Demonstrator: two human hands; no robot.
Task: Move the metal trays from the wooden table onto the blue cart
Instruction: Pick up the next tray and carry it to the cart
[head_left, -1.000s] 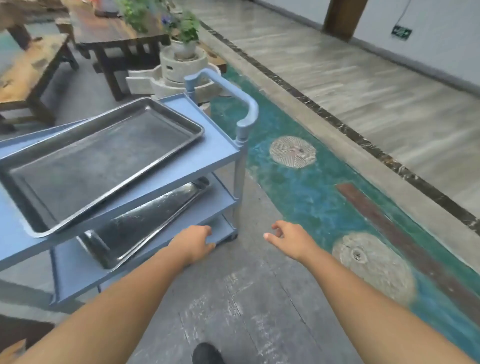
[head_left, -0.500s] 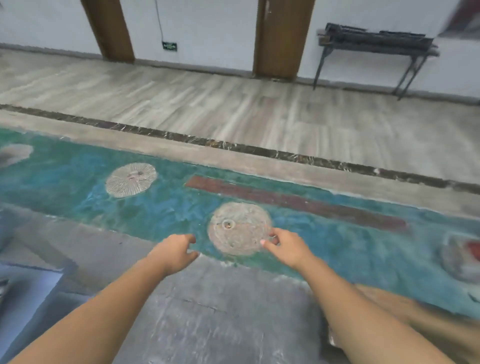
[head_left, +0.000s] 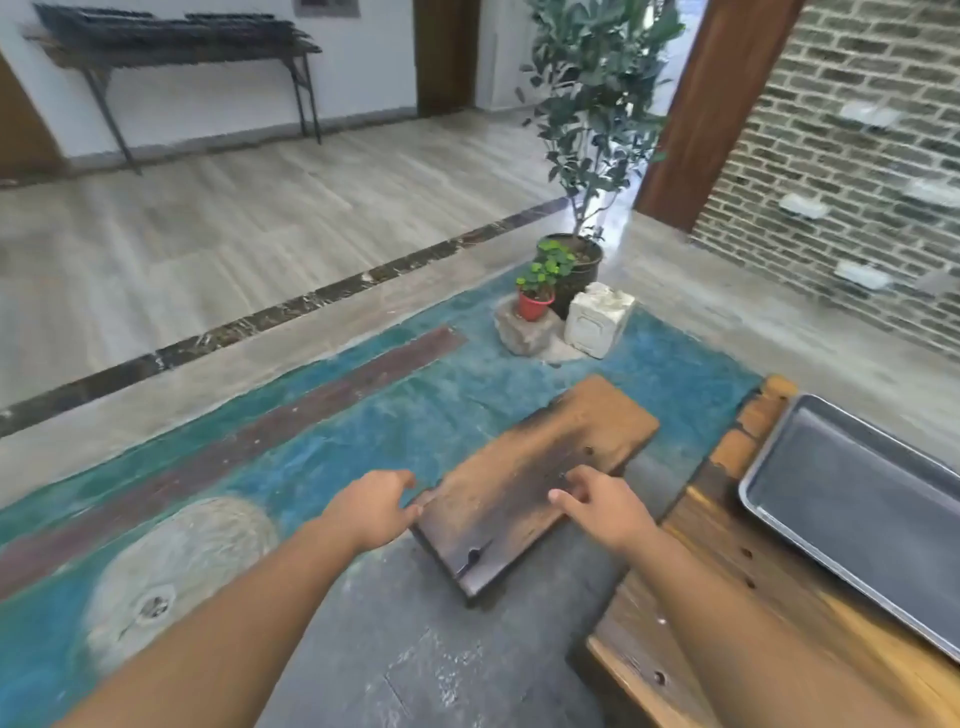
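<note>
The tray (head_left: 857, 509) is dull silver-grey with a brighter rim. The counter (head_left: 727, 597) under it is orange-brown wood with darker streaks and small black holes. The low bench (head_left: 535, 483) is brown, darkening to near-black along its edges. The floor band (head_left: 467, 384) is mottled teal and blue, crossed by a maroon stripe (head_left: 291, 421) and bearing a pale beige ribbed disc (head_left: 171, 571). The near slabs (head_left: 389, 649) are dark grey with whitish scuffs. The far floor (head_left: 234, 223) is pale grey-beige wood grain, edged by a black-and-brown marbled strip (head_left: 260, 321). A red pot (head_left: 534, 306) holds bright green leaves, next to a black pot (head_left: 582, 270) and a white block (head_left: 597, 319). The brick wall (head_left: 857, 156) is grey-brown with pale mortar.
</note>
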